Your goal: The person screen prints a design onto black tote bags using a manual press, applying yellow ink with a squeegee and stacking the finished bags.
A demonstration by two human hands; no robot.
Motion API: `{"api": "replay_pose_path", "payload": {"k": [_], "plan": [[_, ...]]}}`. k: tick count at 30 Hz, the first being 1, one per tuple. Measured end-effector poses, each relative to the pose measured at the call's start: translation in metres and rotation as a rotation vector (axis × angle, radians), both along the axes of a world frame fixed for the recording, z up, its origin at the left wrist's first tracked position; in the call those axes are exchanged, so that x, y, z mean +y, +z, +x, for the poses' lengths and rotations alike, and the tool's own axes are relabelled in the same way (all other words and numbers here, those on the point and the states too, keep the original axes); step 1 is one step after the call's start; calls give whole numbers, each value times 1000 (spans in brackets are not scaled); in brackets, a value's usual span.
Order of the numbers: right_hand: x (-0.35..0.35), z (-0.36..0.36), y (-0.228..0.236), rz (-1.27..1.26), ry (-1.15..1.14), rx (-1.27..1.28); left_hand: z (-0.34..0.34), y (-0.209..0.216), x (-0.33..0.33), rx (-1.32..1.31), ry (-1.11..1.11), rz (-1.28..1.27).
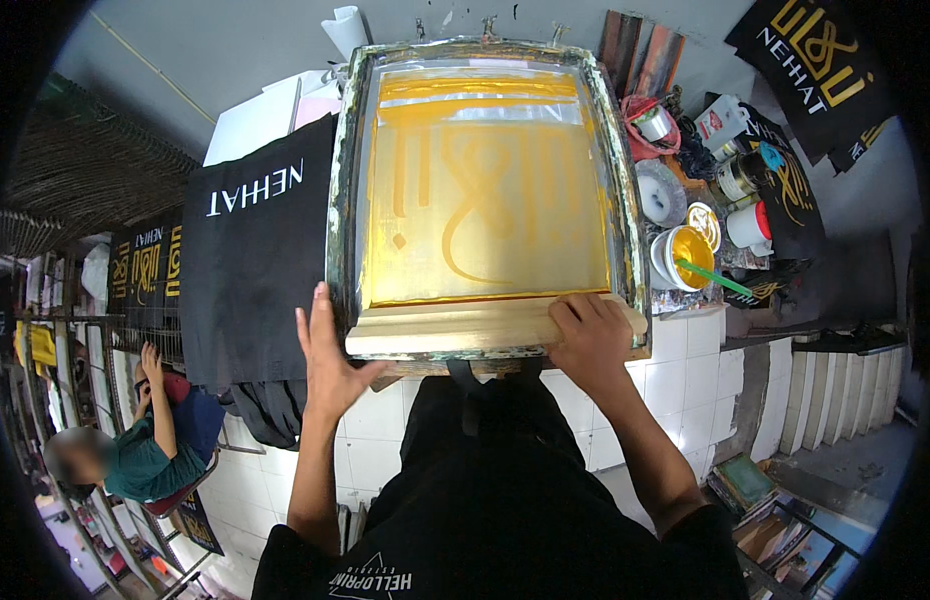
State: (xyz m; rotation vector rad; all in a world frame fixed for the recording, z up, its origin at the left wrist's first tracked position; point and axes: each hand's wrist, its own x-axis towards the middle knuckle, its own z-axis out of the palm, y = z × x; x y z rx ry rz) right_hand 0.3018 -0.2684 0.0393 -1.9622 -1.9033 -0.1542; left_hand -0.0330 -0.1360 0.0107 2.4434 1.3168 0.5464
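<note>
Head view: right hand (591,338) grips squeegee (450,326), left hand (332,370) spread, empty; paint bucket (662,264), three o'clock; squeegee underside hidden.

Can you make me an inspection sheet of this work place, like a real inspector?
Surface: mostly hidden under the yellow-smeared framed screen.
Job's things: pale squeegee across the screen's near end.
Clutter: at right, white tub with yellow paste, green stick, red-lidded container.
Hands: right hand grips the squeegee's right end; left hand open by the screen's near left corner, contact unclear.
Cables: yellowish line on the wall; can't tell if cable.
Surroundings: black printed cloth, seated person, white tiled floor.
</note>
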Motion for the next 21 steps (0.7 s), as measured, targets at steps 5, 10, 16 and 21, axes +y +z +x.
{"api": "replay_pose_path", "payload": {"k": [5,10,16,21], "plan": [[2,5,62,283,9,-2,-23,17,12,-496,-83,318],[46,35,162,582,-27,-192,16,84,39,-905,98,280],[120,58,272,532,-247,-400,46,-4,122,-115,393,-98],[154,56,328,392,-188,-144,29,-22,135,-208,443,-330]]}}
